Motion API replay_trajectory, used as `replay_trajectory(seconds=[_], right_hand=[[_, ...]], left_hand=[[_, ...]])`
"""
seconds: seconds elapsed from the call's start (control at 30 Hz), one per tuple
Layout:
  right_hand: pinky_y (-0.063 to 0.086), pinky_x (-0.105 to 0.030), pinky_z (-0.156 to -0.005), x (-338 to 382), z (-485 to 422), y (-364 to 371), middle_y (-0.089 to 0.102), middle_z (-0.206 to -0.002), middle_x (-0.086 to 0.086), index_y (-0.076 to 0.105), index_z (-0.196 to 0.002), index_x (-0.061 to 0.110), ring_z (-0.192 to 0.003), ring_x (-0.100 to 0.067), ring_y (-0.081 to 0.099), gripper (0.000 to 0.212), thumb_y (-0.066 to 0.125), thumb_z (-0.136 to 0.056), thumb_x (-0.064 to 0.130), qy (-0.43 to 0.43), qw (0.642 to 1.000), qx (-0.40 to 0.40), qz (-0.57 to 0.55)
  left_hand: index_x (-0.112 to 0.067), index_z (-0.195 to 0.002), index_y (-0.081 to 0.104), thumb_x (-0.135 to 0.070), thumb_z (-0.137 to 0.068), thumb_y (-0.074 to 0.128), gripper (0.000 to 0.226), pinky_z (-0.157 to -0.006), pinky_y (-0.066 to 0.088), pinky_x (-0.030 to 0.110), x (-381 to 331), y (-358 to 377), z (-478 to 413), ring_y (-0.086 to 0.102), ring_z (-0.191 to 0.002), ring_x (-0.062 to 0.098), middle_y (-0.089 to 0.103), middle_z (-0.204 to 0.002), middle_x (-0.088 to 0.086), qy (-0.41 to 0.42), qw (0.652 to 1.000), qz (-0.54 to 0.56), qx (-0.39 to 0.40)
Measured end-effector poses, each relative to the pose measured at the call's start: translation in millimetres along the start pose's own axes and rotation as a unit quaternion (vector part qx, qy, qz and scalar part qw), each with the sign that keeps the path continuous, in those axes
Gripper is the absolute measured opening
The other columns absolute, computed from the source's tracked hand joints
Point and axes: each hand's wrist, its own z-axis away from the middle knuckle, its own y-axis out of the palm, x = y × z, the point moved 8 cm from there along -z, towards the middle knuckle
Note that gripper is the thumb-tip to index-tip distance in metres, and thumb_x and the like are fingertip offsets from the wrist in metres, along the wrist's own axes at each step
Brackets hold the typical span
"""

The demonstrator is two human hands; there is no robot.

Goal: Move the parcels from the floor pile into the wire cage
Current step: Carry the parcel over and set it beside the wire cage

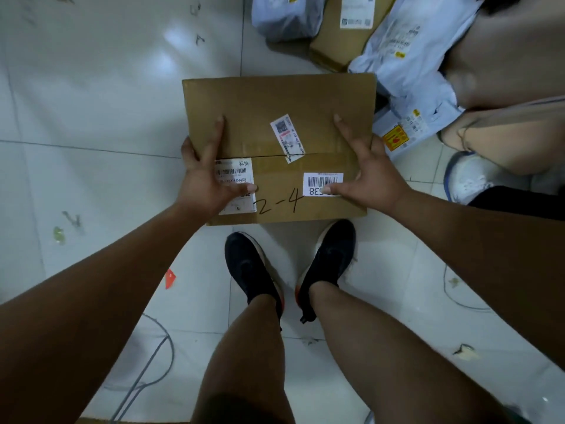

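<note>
Left hand point(204, 179) and right hand point(368, 175) gripping cardboard box point(275, 99), bagged parcels point(406, 53) beyond

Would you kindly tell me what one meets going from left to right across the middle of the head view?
You meet the left hand → the tilted sticker on the cardboard box → the right hand → the white shoe.

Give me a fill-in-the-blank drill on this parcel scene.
Handwriting on the cardboard box reads ____. The thumb of the right hand touches a barcode label printed ____. The left hand grips the box's ____ edge. The person's shoes are ____.
Missing: 2-4; 38; left; black.
</note>
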Motion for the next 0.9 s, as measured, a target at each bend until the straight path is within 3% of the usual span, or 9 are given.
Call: replay_trajectory(seconds=[0.07, 0.2, 0.33, 0.47, 0.63, 0.83, 0.9], right_hand=[[0.028, -0.035, -0.112, 35, 19, -20, 0.027, -0.155, -0.016, 0.003, -0.149, 0.071, -0.146, -0.037, 0.034, 0.129, 0.095, -0.060, 0.052, 0.000, 1.000, -0.009, -0.013], [0.034, -0.039, -0.111, 112, 53, -55, 0.023, -0.157, -0.020, 0.001, -0.147, 0.074, -0.147, -0.040, 0.034, 0.128, 0.093, -0.061, 0.054, -0.009, 1.000, -0.016, -0.018], [0.033, -0.043, -0.115, 185, 86, -91, 0.010, -0.163, -0.023, 0.001, -0.146, 0.075, -0.153, -0.040, 0.022, 0.128, 0.094, -0.062, 0.051, -0.026, 0.999, -0.031, -0.029], [0.035, -0.042, -0.118, 245, 127, -129, 0.026, -0.150, -0.020, 0.002, -0.146, 0.075, -0.147, -0.039, 0.036, 0.128, 0.095, -0.061, 0.051, -0.039, 0.997, -0.055, -0.041], [0.034, -0.046, -0.121, 317, 199, -172, 0.032, -0.147, -0.016, 0.003, -0.146, 0.075, -0.146, -0.033, 0.035, 0.127, 0.094, -0.061, 0.054, -0.045, 0.995, -0.061, -0.059], [0.030, -0.026, -0.113, 377, 305, -211, 0.036, -0.146, -0.016, 0.004, -0.151, 0.068, -0.141, -0.027, 0.039, 0.126, 0.093, -0.063, 0.055, -0.028, 0.992, -0.098, -0.074], [0.030, -0.026, -0.111, 387, 342, -217, 0.035, -0.145, -0.015, 0.004, -0.151, 0.068, -0.140, -0.029, 0.041, 0.126, 0.093, -0.063, 0.055, -0.019, 0.989, -0.119, -0.087]], left_hand=[[-0.069, -0.150, 0.005, -0.046, -0.064, 0.094, 0.126, -0.116, 0.036, 0.051, -28, -41, 19, 0.015, -0.154, 0.037, -0.004, -0.166, 0.001, 0.018, 1.000, -0.019, -0.006], [-0.072, -0.148, 0.011, -0.049, -0.061, 0.093, 0.122, -0.118, 0.035, 0.050, -72, -122, 53, 0.014, -0.155, 0.034, -0.006, -0.167, -0.003, 0.020, 1.000, -0.018, -0.003], [-0.074, -0.146, 0.012, -0.059, -0.056, 0.091, 0.121, -0.117, 0.034, 0.044, -112, -197, 88, 0.028, -0.150, 0.035, -0.006, -0.166, -0.002, 0.029, 0.999, -0.024, -0.017], [-0.077, -0.143, 0.010, -0.062, -0.056, 0.089, 0.119, -0.111, 0.038, 0.040, -152, -263, 124, 0.045, -0.140, 0.037, -0.004, -0.167, 0.001, 0.039, 0.997, -0.056, -0.040], [-0.080, -0.141, 0.010, -0.059, -0.058, 0.092, 0.118, -0.108, 0.045, 0.047, -212, -340, 181, 0.042, -0.143, 0.039, -0.004, -0.168, 0.001, 0.058, 0.994, -0.081, -0.039], [-0.082, -0.139, 0.008, -0.057, -0.062, 0.090, 0.115, -0.110, 0.042, 0.057, -284, -405, 262, 0.031, -0.148, 0.042, -0.004, -0.168, 0.000, 0.097, 0.989, -0.114, -0.020], [-0.084, -0.137, 0.004, -0.060, -0.062, 0.088, 0.115, -0.111, 0.042, 0.060, -300, -417, 284, 0.030, -0.148, 0.044, -0.002, -0.169, 0.002, 0.116, 0.984, -0.135, -0.011]])
